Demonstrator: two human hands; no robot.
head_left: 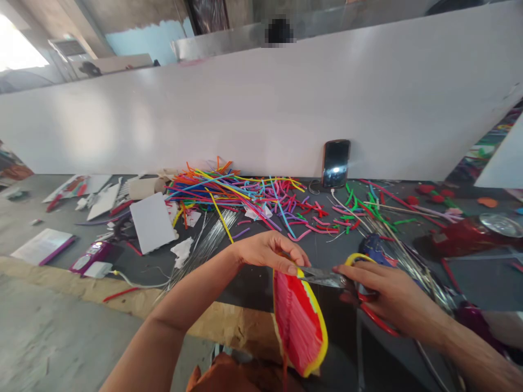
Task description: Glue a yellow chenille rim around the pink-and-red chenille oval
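Observation:
My left hand (272, 251) pinches the top of a petal-shaped craft piece (300, 321). Rows of pink and red pipe cleaner fill it, and a thick yellow pipe-cleaner border runs round its edge. It hangs down at the table's front edge, with a red strand trailing from its lower end. In my right hand (379, 288) is a pair of scissors (327, 277) with yellow and red handles. Their blades point left and reach the yellow border, close to my left fingertips. Whether the blades touch the border I cannot tell.
A pile of coloured pipe cleaners (220, 188) lies behind my hands, with thin metal wires (208, 245) in front. A phone (336, 163) leans against the white board (245, 109). A red can (478, 234) lies at right; a white card (152, 223) and purple device (92, 256) at left.

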